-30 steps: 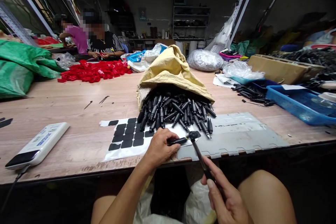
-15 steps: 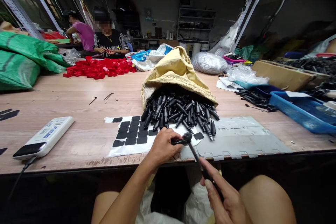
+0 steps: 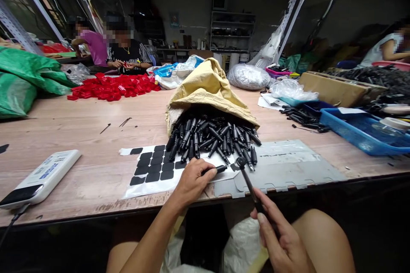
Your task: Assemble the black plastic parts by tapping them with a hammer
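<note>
My left hand (image 3: 196,180) rests at the table's front edge, its fingers closed around a short black tube-shaped part (image 3: 221,169) whose end sticks out to the right. My right hand (image 3: 278,230) grips the dark handle of what looks like a small hammer (image 3: 249,183), with a metal shaft and a round head. That head hovers up and right of the held part, apart from it. Just beyond my hands, many similar black parts (image 3: 213,138) spill from a yellow woven sack (image 3: 208,85). Beneath them lie a white sheet with dark square stickers (image 3: 156,168) and a grey flat board (image 3: 288,168).
A white power bank (image 3: 41,177) with a cable lies at the left. Red pieces (image 3: 112,87) are heaped farther back, near two people. On the right stand a blue tray (image 3: 361,132) and a cardboard box (image 3: 333,87); another person sits beyond. Green sacks (image 3: 28,76) fill the far left.
The hammer's head has lifted off the black part and shifted right. The part now points more clearly rightward in my left hand. The whole view has turned slightly right.
</note>
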Tool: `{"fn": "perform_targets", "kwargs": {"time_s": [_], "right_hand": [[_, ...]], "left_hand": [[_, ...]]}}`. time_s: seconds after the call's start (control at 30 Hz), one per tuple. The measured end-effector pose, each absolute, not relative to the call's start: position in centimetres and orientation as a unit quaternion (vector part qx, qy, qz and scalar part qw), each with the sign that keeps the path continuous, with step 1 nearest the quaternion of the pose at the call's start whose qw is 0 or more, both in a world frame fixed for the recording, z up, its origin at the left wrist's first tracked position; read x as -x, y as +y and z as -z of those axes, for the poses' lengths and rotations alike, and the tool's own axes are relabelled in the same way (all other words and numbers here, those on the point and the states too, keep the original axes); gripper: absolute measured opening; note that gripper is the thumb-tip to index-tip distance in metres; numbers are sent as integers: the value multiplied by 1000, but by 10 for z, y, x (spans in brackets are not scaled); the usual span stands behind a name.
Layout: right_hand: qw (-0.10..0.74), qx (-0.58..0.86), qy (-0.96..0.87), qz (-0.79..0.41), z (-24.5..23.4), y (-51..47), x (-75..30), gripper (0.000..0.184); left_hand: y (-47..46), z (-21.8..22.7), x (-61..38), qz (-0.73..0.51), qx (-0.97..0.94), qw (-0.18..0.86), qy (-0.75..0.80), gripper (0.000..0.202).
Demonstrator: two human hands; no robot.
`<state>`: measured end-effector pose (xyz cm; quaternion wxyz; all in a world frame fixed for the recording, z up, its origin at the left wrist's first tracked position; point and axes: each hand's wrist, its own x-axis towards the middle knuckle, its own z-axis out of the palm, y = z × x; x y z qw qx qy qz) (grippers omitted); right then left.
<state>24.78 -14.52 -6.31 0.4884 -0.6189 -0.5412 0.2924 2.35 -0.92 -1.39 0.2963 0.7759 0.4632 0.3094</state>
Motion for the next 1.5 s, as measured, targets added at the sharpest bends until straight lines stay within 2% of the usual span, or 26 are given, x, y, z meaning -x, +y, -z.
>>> {"fn": "perform_targets", "kwargs": {"time_s": [0.13, 0.6, 0.7, 0.93, 1.07, 1.2, 1.3, 1.37, 1.5], "right_hand": [[447, 614, -599, -254, 69, -142, -268, 49], [344, 633, -686, -106, 64, -144, -266, 51], [311, 613, -719, -102, 60, -142, -270, 55], [298, 601, -737, -79, 56, -138, -274, 57], [304, 600, -737, -68, 61, -137, -271, 58], [305, 601, -736, -63, 65, -138, -270, 56], [308, 603, -734, -60, 66, -137, -275, 55], [306, 608, -731, -57, 67, -135, -278, 55], [296, 618, -726, -57, 68, -131, -281, 56]], "left_hand": [[-8, 13, -22, -311, -774, 296, 466, 42], [-11, 11, -21, -296, -778, 300, 466, 44], [-13, 9, -20, -286, -800, 307, 429, 41], [-44, -8, -16, -253, -853, 310, 335, 13], [-81, 14, -19, -242, -891, 238, 302, 10], [-106, 60, -26, -269, -918, 66, 283, 28], [-113, 68, -26, -275, -920, 9, 278, 28], [-108, 54, -20, -295, -904, 25, 309, 15], [-67, 12, 4, -353, -777, 77, 515, 21]]}}
